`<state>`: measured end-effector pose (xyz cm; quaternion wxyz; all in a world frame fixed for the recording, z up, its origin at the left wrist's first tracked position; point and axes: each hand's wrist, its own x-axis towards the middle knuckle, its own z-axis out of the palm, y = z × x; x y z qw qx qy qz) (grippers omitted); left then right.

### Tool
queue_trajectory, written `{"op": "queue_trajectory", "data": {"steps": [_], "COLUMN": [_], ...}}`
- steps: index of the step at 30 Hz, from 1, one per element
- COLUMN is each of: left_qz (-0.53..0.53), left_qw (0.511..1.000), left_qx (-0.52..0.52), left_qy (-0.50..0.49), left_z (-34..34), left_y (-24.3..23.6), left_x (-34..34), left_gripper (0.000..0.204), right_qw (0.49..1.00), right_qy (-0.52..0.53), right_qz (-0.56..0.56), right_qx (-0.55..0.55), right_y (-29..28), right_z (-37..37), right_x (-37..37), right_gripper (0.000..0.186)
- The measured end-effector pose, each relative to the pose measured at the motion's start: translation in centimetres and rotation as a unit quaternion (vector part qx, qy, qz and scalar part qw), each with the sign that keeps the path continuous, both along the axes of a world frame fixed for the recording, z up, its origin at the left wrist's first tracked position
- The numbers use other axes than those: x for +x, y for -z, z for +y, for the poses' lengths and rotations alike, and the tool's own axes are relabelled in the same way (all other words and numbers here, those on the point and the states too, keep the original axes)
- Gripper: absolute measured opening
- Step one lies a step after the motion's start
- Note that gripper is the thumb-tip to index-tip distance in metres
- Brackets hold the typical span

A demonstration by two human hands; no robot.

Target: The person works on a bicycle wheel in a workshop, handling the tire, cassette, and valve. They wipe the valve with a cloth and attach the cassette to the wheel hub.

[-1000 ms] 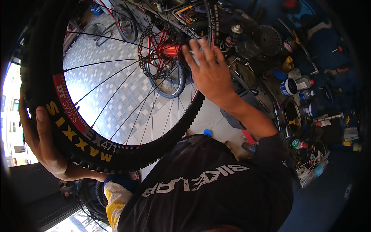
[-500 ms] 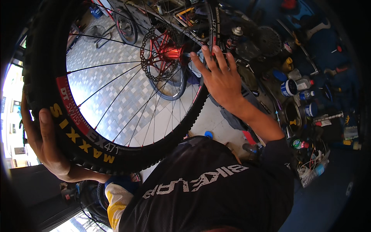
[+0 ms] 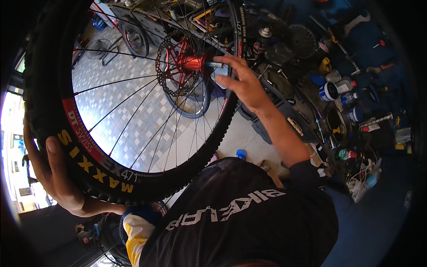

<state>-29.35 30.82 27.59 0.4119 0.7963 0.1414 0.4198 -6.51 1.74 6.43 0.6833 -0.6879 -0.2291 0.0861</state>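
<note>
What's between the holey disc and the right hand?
The red hub, then the silver rod poking out of it, lie between disc and right hand in the head view.

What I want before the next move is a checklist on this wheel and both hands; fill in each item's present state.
1. Left hand holding the tire: ok, thumb on the sidewall.
2. Right hand touching the silver shaft: cannot tell; its fingertips are close, but contact is unclear.
3. Shaft fully inside the red hub: not ok; one end sticks out.
4. Both hands off the brake rotor: ok, fingers apart from it.
5. Area on the right free of clutter: not ok; a blue-and-white tub, a spray can and more crowd it.
</note>
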Motion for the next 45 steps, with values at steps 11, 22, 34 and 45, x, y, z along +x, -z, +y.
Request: {"op": "queue_trajectory", "data": {"steps": [11, 22, 34, 45], "left_qz": [-0.062, -0.003, -0.061, -0.055], "left_qw": [0.994, 1.0, 0.965, 0.97], "left_qx": [-0.054, -0.026, 0.252, 0.233], "left_qy": [0.069, 0.016, -0.034, -0.047], "left_z": [0.9, 3.8, 3.2, -2.2], "left_y": [1.8, 1.9, 4.0, 4.0], "left_x": [0.1, -0.6, 0.5, 3.8], "left_gripper": [0.058, 0.058, 0.048, 0.049], "right_qw": [0.987, 0.724, 0.714, 0.769], "right_qy": [0.093, 0.24, 0.266, 0.323], "right_qz": [-0.129, -0.489, -0.111, -0.188], "right_qx": [-0.04, -0.423, -0.637, -0.519], "right_y": [3.0, 6.2, 20.5, 22.2], "right_z": [1.1, -0.4, -19.0, -19.9], "right_x": [-5.8, -4.0, 7.9, 9.0], "right_gripper": [0.055, 0.083, 0.051, 0.024]}}
